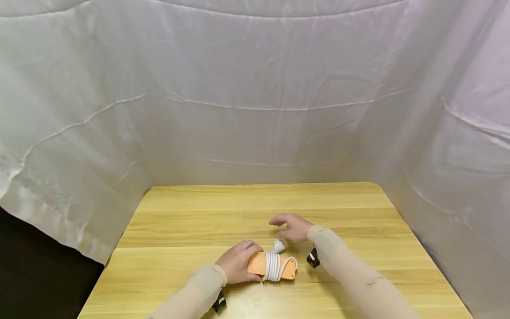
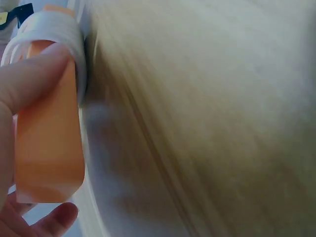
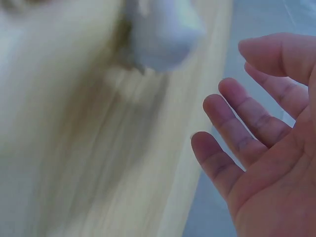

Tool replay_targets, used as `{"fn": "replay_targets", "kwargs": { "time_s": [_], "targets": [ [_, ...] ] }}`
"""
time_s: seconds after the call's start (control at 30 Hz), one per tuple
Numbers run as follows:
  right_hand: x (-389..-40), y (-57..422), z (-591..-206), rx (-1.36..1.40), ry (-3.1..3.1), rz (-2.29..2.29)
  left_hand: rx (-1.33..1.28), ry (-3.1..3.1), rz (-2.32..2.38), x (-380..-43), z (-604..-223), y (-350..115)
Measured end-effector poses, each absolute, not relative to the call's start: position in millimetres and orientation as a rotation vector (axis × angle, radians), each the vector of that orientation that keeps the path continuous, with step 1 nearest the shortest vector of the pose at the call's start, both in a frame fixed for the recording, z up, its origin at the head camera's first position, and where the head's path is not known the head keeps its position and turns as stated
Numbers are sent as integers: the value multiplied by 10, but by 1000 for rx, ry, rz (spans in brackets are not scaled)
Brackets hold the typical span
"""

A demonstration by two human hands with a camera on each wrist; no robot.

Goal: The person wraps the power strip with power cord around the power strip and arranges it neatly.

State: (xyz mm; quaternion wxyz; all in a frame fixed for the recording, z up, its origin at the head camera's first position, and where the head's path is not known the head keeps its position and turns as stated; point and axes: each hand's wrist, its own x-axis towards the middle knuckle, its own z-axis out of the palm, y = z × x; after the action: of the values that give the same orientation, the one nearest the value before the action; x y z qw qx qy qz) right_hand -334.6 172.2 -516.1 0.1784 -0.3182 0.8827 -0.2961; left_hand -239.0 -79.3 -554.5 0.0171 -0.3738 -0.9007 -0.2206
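An orange power strip (image 1: pixel 256 264) lies on the wooden table with its white cord (image 1: pixel 273 267) wound several times round its middle. My left hand (image 1: pixel 238 262) grips the strip's left end, the thumb on the near side and the fingers over the far side. Close up in the left wrist view, the thumb (image 2: pixel 37 74) presses the orange casing beside the coils. The white plug (image 1: pixel 279 246) sticks out beyond the far side of the coils. To the right of and beyond the plug, my right hand (image 1: pixel 294 227) is held with fingers spread and nothing in it.
The wooden table (image 1: pixel 191 226) extends round the strip on all sides. Pale curtains (image 1: pixel 259 137) hang behind it and along both sides. A dark area (image 1: pixel 40 270) shows past the left curtain. Each wrist wears a small black camera (image 1: pixel 313 258).
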Motion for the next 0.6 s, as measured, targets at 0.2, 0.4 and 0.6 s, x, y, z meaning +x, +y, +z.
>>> {"fn": "replay_targets", "kwargs": {
  "time_s": [0.2, 0.4, 0.6],
  "targets": [
    [-3339, 1933, -5119, -888, 2507, -911, -1177, -2828, -633, -2379, -5554, -814],
    [-3318, 2126, -5117, -899, 2561, -920, -1174, -2818, -577, -2381, -5502, -856],
    [-3248, 2390, -5047, -902, 2688, -945, -1082, -2783, -536, -2414, -5327, -1084]
  ]
}}
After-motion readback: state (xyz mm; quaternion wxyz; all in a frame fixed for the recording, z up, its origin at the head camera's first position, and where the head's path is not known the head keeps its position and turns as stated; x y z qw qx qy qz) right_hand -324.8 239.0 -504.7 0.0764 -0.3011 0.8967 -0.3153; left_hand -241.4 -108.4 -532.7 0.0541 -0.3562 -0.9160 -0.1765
